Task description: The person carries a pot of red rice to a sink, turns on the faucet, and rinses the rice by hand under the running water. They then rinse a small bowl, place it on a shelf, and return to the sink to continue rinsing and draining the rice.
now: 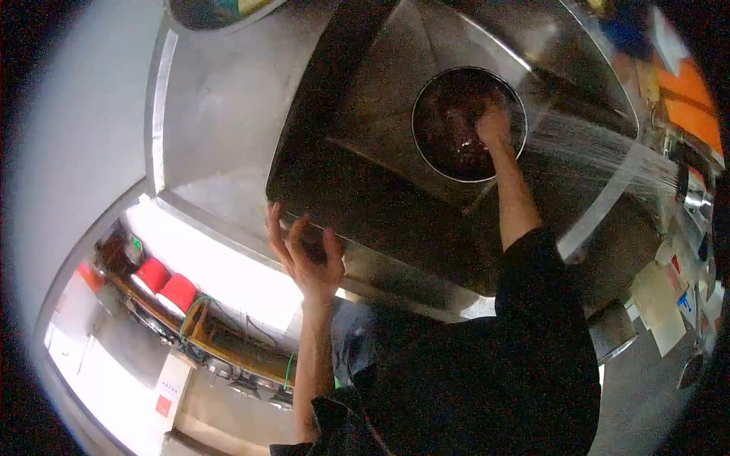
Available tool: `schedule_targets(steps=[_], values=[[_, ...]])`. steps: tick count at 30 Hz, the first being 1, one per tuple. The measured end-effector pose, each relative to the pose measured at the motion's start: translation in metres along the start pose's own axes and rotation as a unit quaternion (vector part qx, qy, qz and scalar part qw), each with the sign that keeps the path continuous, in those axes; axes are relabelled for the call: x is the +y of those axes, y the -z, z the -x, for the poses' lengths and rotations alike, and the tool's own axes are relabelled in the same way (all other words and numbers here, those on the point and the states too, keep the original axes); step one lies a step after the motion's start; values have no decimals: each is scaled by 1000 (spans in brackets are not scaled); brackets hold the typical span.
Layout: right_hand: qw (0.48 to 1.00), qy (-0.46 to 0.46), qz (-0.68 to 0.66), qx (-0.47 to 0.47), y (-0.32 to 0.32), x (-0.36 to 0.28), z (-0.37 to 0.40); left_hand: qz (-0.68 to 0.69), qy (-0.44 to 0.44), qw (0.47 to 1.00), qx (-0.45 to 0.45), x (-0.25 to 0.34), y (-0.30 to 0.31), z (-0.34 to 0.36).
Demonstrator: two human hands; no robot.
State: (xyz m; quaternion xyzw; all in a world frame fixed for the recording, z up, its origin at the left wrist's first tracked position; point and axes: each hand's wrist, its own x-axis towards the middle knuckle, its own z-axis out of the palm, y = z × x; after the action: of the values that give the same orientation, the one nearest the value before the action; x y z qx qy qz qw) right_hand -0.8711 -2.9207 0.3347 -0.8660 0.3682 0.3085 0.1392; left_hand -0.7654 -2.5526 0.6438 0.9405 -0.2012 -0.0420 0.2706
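A round metal pot [417, 144] stands in the stainless steel sink [365, 220], with dark reddish-brown liquid or food inside it. My right hand [494, 125] reaches down into the pot at its right side. Its fingers look curled together, and whatever they may hold is hidden. Over the near-left edge of the sink, my left hand [308, 258] is raised with its fingers spread and nothing in them. From a metal spray head [693, 188] at the right, water streams toward the pot and sink.
A steel drainboard [220, 114] adjoins the sink on the left. Red-and-white objects [166, 285] sit on a shelf at the lower left. A metal container [612, 334] and papers [660, 308] are at the right. An orange panel [690, 102] shows at the upper right.
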Motion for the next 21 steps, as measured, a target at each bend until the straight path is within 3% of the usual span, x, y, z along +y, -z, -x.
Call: schedule_targets(steps=[2, 3, 5, 6, 7, 9, 10, 11, 12, 14, 17, 19, 21], values=[[984, 90, -124, 95, 8, 6, 3, 1, 10, 1000, 4, -2, -2, 1], [984, 93, -125, 90, 26, -12, 18, -3, 14, 1000, 3, -1, 0, 0], [984, -36, -112, 137, 72, -61, 49, -19, -4, 1000, -2, 3, 1, -2], [984, -34, -111, 134, 36, -61, 31, -21, -1, 1000, -3, 3, 0, 0], [937, -110, -36, 330, -21, -65, -1, -15, 3, 1000, -3, 3, 0, -1], [841, -182, 40, 508, 14, -84, 18, -10, 7, 1000, -4, 4, 0, 1], [943, -130, 40, 304, 40, -80, 29, -18, 5, 1000, -5, 4, 0, 1], [974, -102, 41, 196, 56, -80, 32, -26, 2, 1000, -3, 2, -1, -1], [993, -71, 34, 87, 72, -80, 35, -27, -1, 1000, -2, 0, 0, -1], [994, -74, -79, 12, 57, -60, 6, -21, -9, 1000, -3, -1, -1, -1], [986, 7, -98, 134, 37, -78, 22, -20, -5, 1000, -7, -1, 0, -2], [966, -2, -63, 252, 0, -94, 9, -24, -3, 1000, -7, 0, -1, -4], [964, -38, -31, 261, -4, -97, 3, -24, -5, 1000, -13, 4, 3, 0]])
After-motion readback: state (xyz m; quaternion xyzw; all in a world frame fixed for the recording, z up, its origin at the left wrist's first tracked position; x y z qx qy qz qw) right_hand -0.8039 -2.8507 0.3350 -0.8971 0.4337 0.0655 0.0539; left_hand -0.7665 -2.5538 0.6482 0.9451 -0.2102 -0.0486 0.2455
